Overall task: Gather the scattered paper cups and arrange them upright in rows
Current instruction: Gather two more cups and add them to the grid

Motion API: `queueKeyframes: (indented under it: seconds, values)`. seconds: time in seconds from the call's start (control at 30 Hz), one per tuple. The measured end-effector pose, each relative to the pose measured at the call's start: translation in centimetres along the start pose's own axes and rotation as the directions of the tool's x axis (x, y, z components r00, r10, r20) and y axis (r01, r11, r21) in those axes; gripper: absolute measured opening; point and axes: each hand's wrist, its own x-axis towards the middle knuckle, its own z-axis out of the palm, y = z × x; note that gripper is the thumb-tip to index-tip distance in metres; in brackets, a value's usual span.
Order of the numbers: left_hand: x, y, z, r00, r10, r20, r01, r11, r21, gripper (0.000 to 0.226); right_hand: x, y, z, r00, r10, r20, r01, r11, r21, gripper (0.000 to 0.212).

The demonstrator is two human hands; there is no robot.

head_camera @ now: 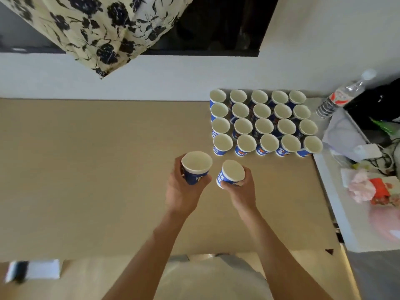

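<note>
**22 paper cups (263,124) in all**

20 of them stand in 1 block of 4 rows, 5 to a row. The other 2 are held over the 1 tan table (97,169): 1 left-hand cup (196,164) in the left hand (184,191) and 1 right-hand cup (233,171) in the right hand (243,192). There are 2 hands, 1 plastic water bottle (339,97) and 1 floral curtain (97,29).
</note>
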Motion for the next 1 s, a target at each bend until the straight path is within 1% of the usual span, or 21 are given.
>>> queueKeyframes:
  seconds: [0.1, 0.2, 0.43, 0.67, 1.0]
  values:
    - [-0.9, -0.4, 1.6, 0.997, -0.016, -0.082, 0.016, 1.0, -0.004, 0.057, 2.5, 1.7, -0.1, 0.998, -0.025, 0.06, 0.029, 0.997, -0.066, 0.058]
    - [-2.2, -0.5, 2.7, 0.991, -0.026, -0.128, 0.027, 1.0, 0.009, 0.056, 4.2, 3.2, 0.0, 0.993, -0.056, 0.107, 0.07, 0.989, -0.131, 0.058]
    - [-4.5, -1.0, 4.2, 0.977, -0.044, -0.208, 0.057, 0.997, 0.058, 0.056, 6.3, 4.4, 0.8, 0.982, -0.133, 0.132, 0.157, 0.97, -0.188, 0.057]
    - [-5.3, -0.9, 4.6, 0.968, -0.034, -0.247, 0.058, 0.994, 0.09, 0.058, 7.3, 4.0, 1.1, 0.974, -0.192, 0.118, 0.209, 0.966, -0.151, 0.053]
    - [-4.9, -0.6, 5.4, 0.974, -0.015, -0.224, 0.041, 0.993, 0.115, 0.06, 8.5, 4.7, 1.5, 0.981, -0.161, 0.105, 0.169, 0.983, -0.07, 0.059]
